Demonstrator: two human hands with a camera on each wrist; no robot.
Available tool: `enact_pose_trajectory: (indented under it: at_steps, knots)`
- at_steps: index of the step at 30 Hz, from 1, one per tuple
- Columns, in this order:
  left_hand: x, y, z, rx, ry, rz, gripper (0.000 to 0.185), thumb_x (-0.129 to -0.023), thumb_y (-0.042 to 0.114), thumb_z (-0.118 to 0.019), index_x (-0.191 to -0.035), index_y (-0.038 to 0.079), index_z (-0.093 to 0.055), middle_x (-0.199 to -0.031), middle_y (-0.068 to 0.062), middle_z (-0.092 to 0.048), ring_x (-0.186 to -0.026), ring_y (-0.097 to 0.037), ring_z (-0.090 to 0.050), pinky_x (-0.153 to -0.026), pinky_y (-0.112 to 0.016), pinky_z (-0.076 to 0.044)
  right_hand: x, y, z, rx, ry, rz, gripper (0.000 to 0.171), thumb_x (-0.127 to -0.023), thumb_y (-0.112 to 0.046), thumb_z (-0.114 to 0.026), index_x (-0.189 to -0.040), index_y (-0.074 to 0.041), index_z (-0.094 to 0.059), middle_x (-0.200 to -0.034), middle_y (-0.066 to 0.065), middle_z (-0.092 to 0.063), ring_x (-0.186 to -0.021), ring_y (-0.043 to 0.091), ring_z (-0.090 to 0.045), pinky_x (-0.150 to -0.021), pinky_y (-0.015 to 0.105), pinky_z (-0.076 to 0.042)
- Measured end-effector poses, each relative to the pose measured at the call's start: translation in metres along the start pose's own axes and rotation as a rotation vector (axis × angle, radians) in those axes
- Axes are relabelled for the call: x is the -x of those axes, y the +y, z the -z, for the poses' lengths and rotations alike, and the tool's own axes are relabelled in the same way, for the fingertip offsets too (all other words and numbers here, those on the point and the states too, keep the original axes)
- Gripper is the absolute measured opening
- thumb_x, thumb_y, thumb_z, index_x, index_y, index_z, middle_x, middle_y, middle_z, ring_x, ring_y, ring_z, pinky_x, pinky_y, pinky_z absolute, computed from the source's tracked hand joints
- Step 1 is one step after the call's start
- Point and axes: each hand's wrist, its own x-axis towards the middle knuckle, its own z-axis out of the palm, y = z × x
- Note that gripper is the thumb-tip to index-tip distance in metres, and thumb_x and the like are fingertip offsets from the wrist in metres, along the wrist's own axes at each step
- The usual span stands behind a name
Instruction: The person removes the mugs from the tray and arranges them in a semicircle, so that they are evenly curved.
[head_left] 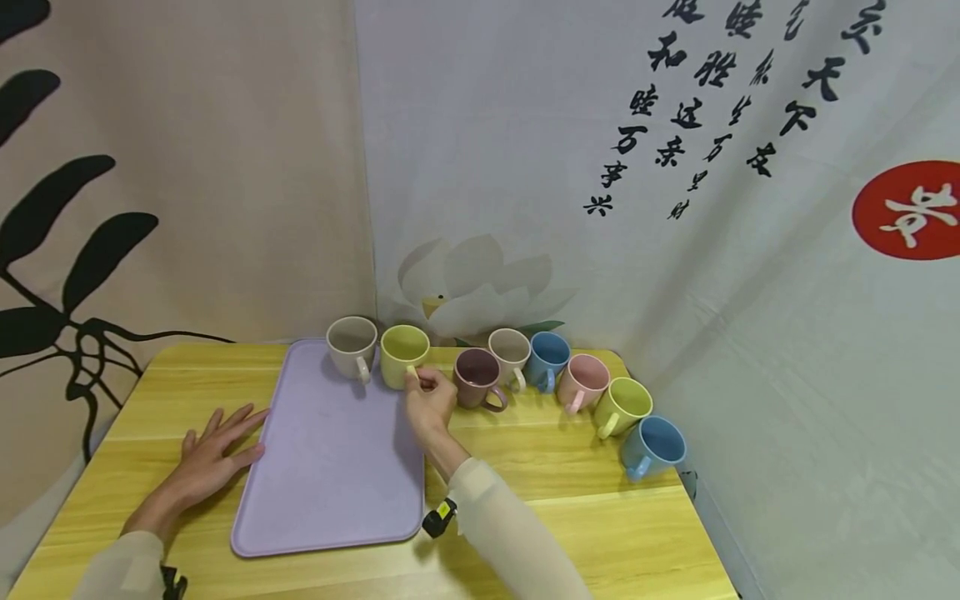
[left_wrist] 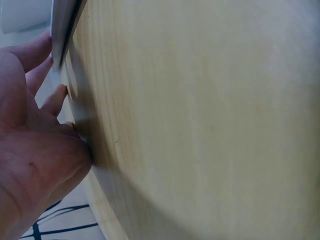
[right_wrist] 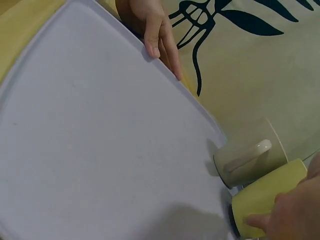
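My right hand (head_left: 431,407) pinches the handle of a yellow-green mug (head_left: 399,360) at the back right corner of a lilac tray (head_left: 333,479). Beside that mug, on the tray's back edge, stands a pale grey-beige mug (head_left: 350,358), its handle toward the front. In the right wrist view the yellow-green mug (right_wrist: 265,197) looks tilted, and the fingers partly cover it. My left hand (head_left: 206,468) lies at the tray's left side, fingers stretched out and touching its rim. The left wrist view shows those fingers against the tray's edge (left_wrist: 61,30).
Right of the tray, a curved row of mugs stands on the wooden table (head_left: 555,517): a purple-brown mug (head_left: 474,375) nearest the right hand, then a beige mug (head_left: 508,354), a blue mug (head_left: 546,358), a pink mug (head_left: 581,379), another yellow-green mug (head_left: 621,404) and another blue mug (head_left: 652,443). A printed curtain (head_left: 480,167) hangs behind.
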Motion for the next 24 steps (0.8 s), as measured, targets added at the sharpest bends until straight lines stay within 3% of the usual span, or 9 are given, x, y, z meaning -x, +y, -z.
enact_pose_trajectory:
  at_steps: [6, 13, 19, 24]
  knots:
    - [0.0, 0.002, 0.001, 0.002, -0.005, 0.002, 0.069, -0.118, 0.038, -0.058, -0.176, 0.007, -0.037, -0.184, -0.038, -0.015, -0.167, -0.071, 0.013, -0.122, -0.093, 0.021, 0.008, -0.013, 0.013, -0.009, -0.026, -0.055, 0.005, -0.097, -0.002, -0.083, -0.102, -0.003, -0.083, -0.087, 0.004, -0.074, -0.076, 0.005, -0.063, -0.067, 0.016, -0.053]
    - [0.0, 0.0, 0.0, 0.007, -0.001, -0.008, 0.069, -0.118, 0.038, -0.059, -0.176, 0.008, -0.036, -0.184, -0.038, -0.015, -0.167, -0.072, 0.012, -0.122, -0.093, 0.021, 0.015, -0.015, 0.03, -0.141, -0.083, -0.075, 0.009, -0.096, 0.002, -0.081, -0.105, 0.003, -0.081, -0.088, 0.006, -0.074, -0.075, 0.008, -0.068, -0.068, 0.018, -0.061]
    - [0.0, 0.0, 0.0, -0.008, -0.005, -0.003, 0.069, -0.118, 0.038, -0.058, -0.176, 0.008, -0.036, -0.184, -0.038, -0.015, -0.167, -0.072, 0.012, -0.121, -0.094, 0.02, 0.021, -0.019, 0.046, -0.207, -0.153, -0.087, 0.011, -0.097, 0.002, -0.081, -0.107, 0.007, -0.078, -0.091, 0.012, -0.076, -0.08, 0.017, -0.075, -0.073, 0.027, -0.068]
    - [-0.001, 0.0, 0.0, -0.006, -0.004, -0.001, 0.069, -0.118, 0.038, -0.058, -0.176, 0.008, -0.036, -0.184, -0.038, -0.015, -0.167, -0.072, 0.012, -0.121, -0.094, 0.021, 0.024, -0.02, 0.064, -0.236, -0.23, -0.096, 0.015, -0.099, 0.004, -0.079, -0.112, 0.011, -0.075, -0.098, 0.018, -0.078, -0.088, 0.021, -0.081, -0.087, 0.041, -0.073]
